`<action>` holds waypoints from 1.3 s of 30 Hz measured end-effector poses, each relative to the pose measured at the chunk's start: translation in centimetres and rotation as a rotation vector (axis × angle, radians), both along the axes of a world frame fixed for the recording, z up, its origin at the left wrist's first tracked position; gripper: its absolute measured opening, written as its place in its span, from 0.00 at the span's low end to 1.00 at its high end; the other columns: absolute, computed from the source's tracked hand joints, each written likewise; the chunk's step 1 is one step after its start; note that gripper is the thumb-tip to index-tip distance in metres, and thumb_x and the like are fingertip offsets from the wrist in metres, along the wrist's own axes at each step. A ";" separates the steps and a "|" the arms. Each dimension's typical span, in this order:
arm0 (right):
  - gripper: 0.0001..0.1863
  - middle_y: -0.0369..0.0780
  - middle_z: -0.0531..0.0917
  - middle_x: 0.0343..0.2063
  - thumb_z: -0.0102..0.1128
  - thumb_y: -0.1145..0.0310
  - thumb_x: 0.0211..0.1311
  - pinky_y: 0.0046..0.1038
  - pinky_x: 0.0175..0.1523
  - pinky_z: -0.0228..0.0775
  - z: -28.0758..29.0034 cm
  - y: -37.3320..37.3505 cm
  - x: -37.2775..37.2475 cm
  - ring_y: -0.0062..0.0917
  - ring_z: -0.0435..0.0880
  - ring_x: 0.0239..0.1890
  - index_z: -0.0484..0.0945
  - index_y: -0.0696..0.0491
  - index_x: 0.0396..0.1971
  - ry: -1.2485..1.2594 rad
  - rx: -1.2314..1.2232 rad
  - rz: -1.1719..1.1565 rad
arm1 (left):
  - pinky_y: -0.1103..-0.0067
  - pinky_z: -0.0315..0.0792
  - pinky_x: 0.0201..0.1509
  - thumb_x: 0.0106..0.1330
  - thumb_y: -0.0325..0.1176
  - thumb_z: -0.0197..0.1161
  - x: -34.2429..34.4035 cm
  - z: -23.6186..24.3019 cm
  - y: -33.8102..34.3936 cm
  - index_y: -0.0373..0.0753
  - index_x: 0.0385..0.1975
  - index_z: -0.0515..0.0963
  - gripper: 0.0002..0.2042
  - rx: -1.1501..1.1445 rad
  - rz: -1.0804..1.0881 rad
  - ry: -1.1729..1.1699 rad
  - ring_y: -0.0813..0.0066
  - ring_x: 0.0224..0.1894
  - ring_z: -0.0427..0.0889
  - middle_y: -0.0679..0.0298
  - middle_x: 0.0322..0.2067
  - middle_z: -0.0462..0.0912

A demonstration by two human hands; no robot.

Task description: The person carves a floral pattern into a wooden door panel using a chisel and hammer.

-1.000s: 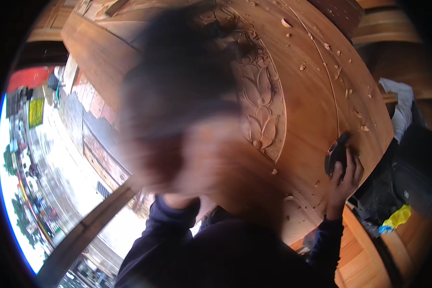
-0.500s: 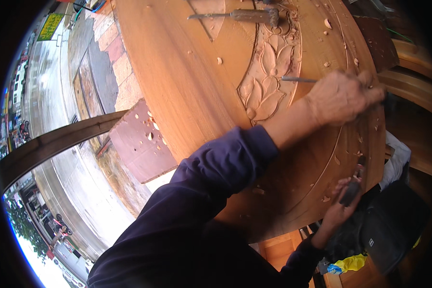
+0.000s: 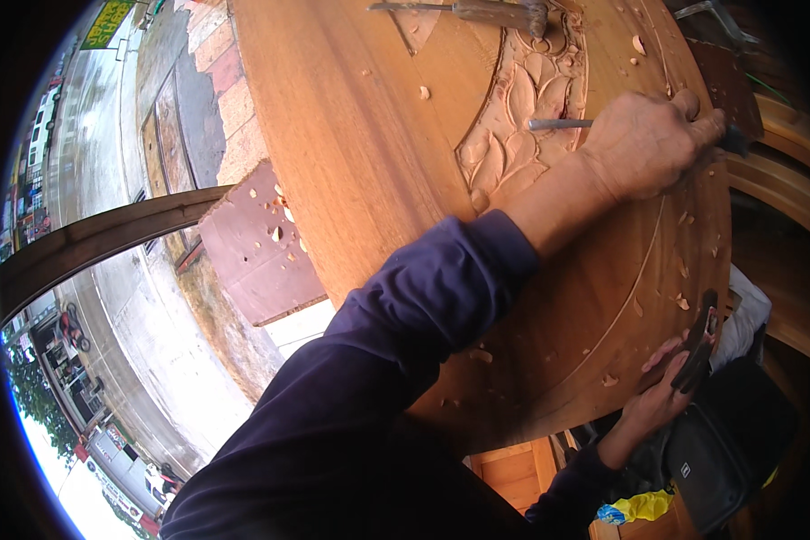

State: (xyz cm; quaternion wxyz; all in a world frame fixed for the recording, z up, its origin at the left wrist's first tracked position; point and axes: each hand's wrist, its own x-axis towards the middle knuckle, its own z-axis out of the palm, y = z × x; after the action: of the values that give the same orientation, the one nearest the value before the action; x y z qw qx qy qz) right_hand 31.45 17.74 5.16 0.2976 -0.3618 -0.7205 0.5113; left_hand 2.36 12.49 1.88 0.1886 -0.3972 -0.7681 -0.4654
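My left hand point(image 3: 648, 144) is closed around a carving chisel point(image 3: 560, 124). Its metal blade points left over the carved leaf relief point(image 3: 522, 99), and a dark butt end sticks out past my fingers on the right. Below the relief lies bare brown wood of the broad panel point(image 3: 360, 162). At the panel's lower right edge, my right hand point(image 3: 661, 396) holds a dark, elongated tool point(image 3: 696, 351) across the palm; its exact kind is unclear. Another chisel with a wooden handle point(image 3: 499, 13) rests on the panel near the top.
Wood chips point(image 3: 609, 380) are scattered over the panel. A reddish-brown board point(image 3: 261, 247) with shavings juts out at the left, by a dark post point(image 3: 108, 225). A black bag point(image 3: 733, 441) and a white cloth point(image 3: 745, 315) sit at the lower right. Beyond lies a street point(image 3: 108, 297).
The view has shifted slightly, so the panel appears a little higher and further right. My right hand has moved right and up, and its dark tool has turned to show its length.
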 end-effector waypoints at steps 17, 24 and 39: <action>0.07 0.32 0.78 0.28 0.65 0.74 0.69 0.17 0.31 0.62 4.8 7.0 -17.4 0.12 0.72 0.27 0.81 0.57 0.45 0.033 0.029 0.262 | 0.66 0.73 0.19 0.65 0.50 0.69 -1.3 1.1 -0.9 0.52 0.47 0.83 0.15 0.276 0.171 -0.053 0.59 0.20 0.81 0.63 0.24 0.77; 0.07 0.30 0.80 0.30 0.66 0.75 0.68 0.16 0.33 0.62 6.0 9.0 -20.1 0.11 0.74 0.28 0.83 0.56 0.44 0.002 0.147 0.343 | 0.66 0.73 0.20 0.66 0.51 0.68 -1.6 0.9 -0.7 0.51 0.46 0.82 0.15 0.259 0.178 -0.093 0.58 0.21 0.82 0.62 0.25 0.78; 0.10 0.31 0.80 0.31 0.68 0.72 0.68 0.16 0.33 0.62 7.9 9.5 -23.1 0.10 0.73 0.30 0.85 0.56 0.47 -0.030 0.385 0.433 | 0.66 0.72 0.22 0.63 0.47 0.72 -2.3 1.8 -1.6 0.50 0.46 0.83 0.16 0.403 0.256 -0.152 0.59 0.22 0.82 0.61 0.25 0.78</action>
State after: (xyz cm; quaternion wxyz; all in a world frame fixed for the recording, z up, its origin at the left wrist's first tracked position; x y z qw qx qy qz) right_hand 8.38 27.27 13.11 0.2340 -0.1438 -0.8691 0.4114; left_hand 0.10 10.91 3.73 0.2630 -0.2147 -0.7161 -0.6099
